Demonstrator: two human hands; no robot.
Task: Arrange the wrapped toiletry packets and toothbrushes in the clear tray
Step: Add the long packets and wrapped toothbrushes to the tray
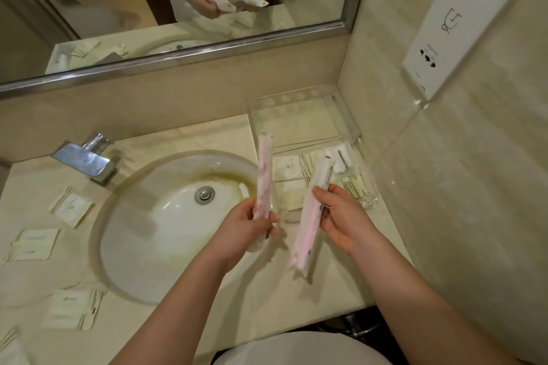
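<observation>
My left hand (pixel 253 224) grips a long pink wrapped toothbrush (pixel 264 175) near its lower end, upright over the sink's right rim. A second pink wrapped toothbrush (pixel 311 210) sits tilted in my right hand (pixel 341 216), its top end over the clear tray. The clear tray (pixel 344 115) stands on the counter in the right corner; its back part has a row of holes, and its front part holds several cream wrapped packets (pixel 292 169) lying flat.
An oval sink (pixel 166 216) with a chrome faucet (pixel 86 158) fills the counter's middle. Several cream packets (pixel 71 206) lie loose on the counter to its left. A mirror runs along the back wall; a white wall dispenser (pixel 453 27) hangs on the right.
</observation>
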